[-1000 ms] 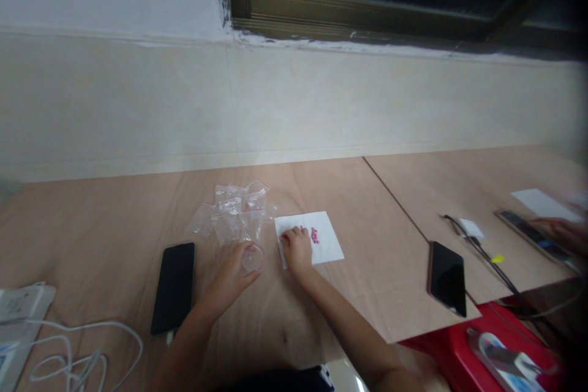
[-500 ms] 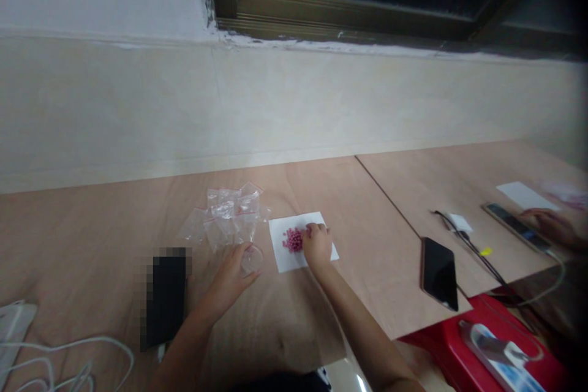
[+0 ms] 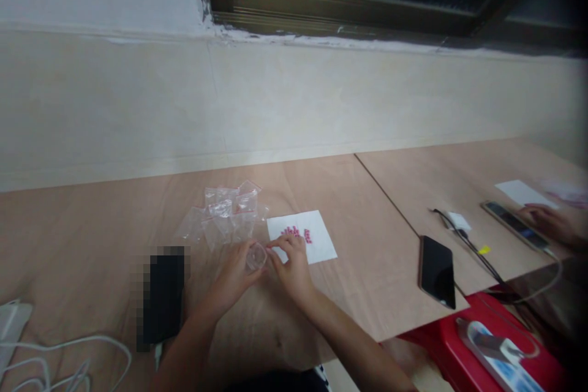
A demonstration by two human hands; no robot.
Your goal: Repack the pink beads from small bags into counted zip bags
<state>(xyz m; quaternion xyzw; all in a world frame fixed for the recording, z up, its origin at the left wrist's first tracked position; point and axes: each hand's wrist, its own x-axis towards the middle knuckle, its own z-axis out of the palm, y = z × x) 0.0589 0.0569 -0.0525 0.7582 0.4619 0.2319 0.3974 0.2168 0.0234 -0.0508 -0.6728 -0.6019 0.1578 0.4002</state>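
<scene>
My left hand [image 3: 234, 271] is wrapped around a small clear plastic cup [image 3: 256, 257], its round mouth facing up. Just right of the cup's rim, my right hand [image 3: 293, 264] pinches thumb and forefinger together, with a speck of pink at the tips that looks like a small bead. Behind that hand lies a white paper sheet [image 3: 325, 246] bearing many pink beads [image 3: 307, 236], some hidden by my fingers. Clear zip bags [image 3: 225, 211] with red seal lines lie in a loose pile beyond my left hand.
A black device [image 3: 164, 297] with a cable lies left of my forearm, near white cords [image 3: 87, 343]. To the right are a dark phone [image 3: 436, 271], black cables [image 3: 478, 251] and another person's hand [image 3: 549, 225] by a second phone [image 3: 514, 225]. A red stool [image 3: 452, 343] stands below the table.
My right hand has left the beads and moved left to the cup's rim, fingers pinched. The bead pile looks more spread out. The cup has turned so its mouth shows.
</scene>
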